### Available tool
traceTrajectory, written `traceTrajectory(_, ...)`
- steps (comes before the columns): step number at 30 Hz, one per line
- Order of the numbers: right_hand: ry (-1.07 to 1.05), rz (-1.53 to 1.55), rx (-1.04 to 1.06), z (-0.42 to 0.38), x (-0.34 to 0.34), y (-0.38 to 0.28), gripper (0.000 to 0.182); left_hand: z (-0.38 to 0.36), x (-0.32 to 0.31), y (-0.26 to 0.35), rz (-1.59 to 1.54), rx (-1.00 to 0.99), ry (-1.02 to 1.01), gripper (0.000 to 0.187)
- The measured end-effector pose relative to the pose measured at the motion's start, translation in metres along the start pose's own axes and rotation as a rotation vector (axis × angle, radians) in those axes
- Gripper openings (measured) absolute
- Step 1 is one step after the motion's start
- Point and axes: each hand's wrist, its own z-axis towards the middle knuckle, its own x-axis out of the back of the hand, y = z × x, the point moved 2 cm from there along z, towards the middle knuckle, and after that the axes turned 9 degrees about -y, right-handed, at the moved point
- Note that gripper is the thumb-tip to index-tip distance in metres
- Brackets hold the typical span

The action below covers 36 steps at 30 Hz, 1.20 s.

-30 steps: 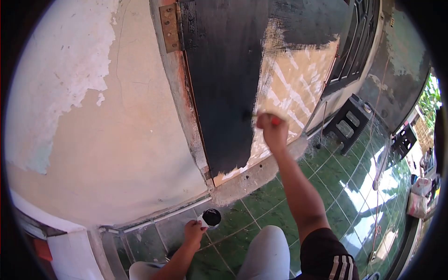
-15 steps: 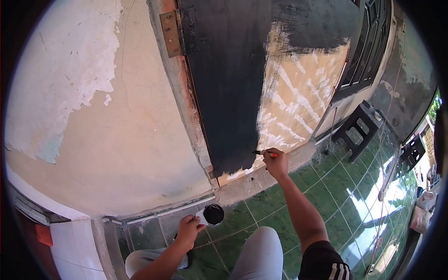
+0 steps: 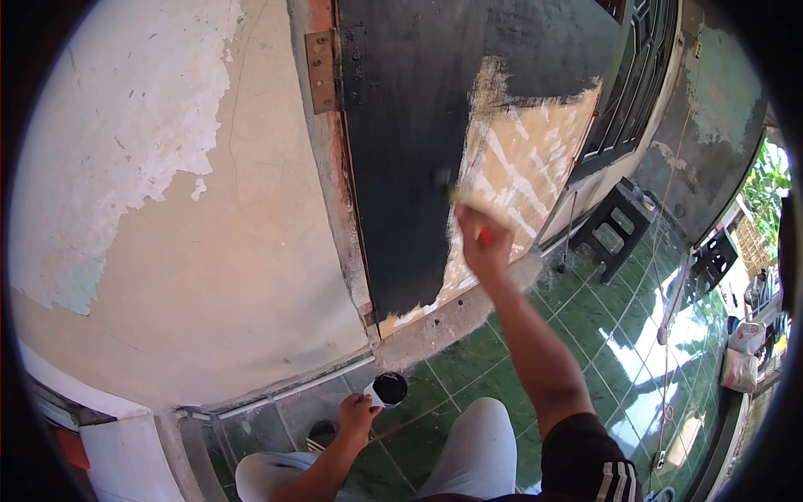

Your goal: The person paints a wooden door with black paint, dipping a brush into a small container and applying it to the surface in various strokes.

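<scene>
My right hand [image 3: 488, 241] is closed round a paintbrush [image 3: 485, 235], of which a red handle end shows; its bristle end is smeared by motion near the edge of the dark paint. Behind it stands a door [image 3: 410, 167], mostly coated black, with a bare tan area [image 3: 544, 142] streaked white at its lower right. Low in the view, my left hand [image 3: 357, 416] grips a white cup [image 3: 374, 396] of black paint [image 3: 391, 387], held above the tiles by my knee.
A peeling wall [image 3: 226, 251] lies left of the door, with a rusty hinge [image 3: 320, 73] on the frame. Green tiles [image 3: 468, 368] cover the floor. A black plastic stool [image 3: 615, 226] stands to the right, and a cord [image 3: 667, 376] runs down across the floor.
My right hand has moved up along the paint edge with the brush, away from the door's bottom. The left hand still holds the cup. The view has shifted slightly.
</scene>
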Motion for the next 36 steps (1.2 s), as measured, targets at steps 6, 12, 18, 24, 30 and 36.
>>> traceTrajectory(6, -0.604, -0.220, -0.249, -0.068, -0.012, 0.043, 0.023, -0.004, -0.001, 0.016, -0.057, 0.001, 0.008, 0.017)
traceTrajectory(12, -0.190, 0.138, -0.053, 0.092, 0.012, -0.084, 0.021, 0.003, 0.005, 0.017, -0.046, -0.041, 0.024, 0.016)
traceTrajectory(18, 0.042, 0.151, -0.003, 0.042, -0.002, -0.059, 0.024, 0.007, 0.001, 0.023, -0.097, -0.095, 0.016, 0.017)
traceTrajectory(24, -0.527, -0.131, -0.201, -0.074, -0.030, 0.014, 0.018, -0.001, 0.002, 0.034, -0.116, -0.086, 0.042, 0.021)
traceTrajectory(30, -0.252, 0.062, -0.015, 0.047, -0.024, -0.069, 0.023, 0.001, -0.003, 0.031, -0.126, -0.091, 0.028, 0.017)
traceTrajectory(36, 0.057, 0.179, 0.170, 0.057, -0.015, -0.106, 0.017, -0.003, -0.013, 0.037, -0.156, -0.144, 0.011, 0.019)
